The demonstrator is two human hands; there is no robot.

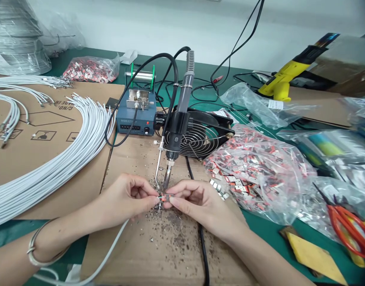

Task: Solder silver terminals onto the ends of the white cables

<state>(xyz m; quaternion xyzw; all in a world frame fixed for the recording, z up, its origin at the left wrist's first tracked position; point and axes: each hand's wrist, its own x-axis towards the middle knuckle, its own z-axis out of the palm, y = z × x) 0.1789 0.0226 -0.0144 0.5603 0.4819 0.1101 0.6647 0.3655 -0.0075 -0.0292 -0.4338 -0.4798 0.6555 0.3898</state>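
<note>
My left hand (134, 198) pinches the end of a white cable (111, 252), which trails down to the lower left. Between finger and thumb, my right hand (191, 198) holds a small red and silver connector piece (167, 197). Both sets of fingertips nearly meet under the tip of an upright soldering iron (169, 174) in its stand. A thin metal feed tube (159, 163) comes down beside the iron, its end close to the piece. Whether cable and piece touch is too small to tell.
Behind the hands stand a blue control box (134, 117) and a black fan (197, 137). White cables (66, 163) lie left. Bags of small parts (254, 167), red-handled scissors (346, 226) and a yellow sponge (313, 258) lie right; a yellow heat gun (284, 79) is behind.
</note>
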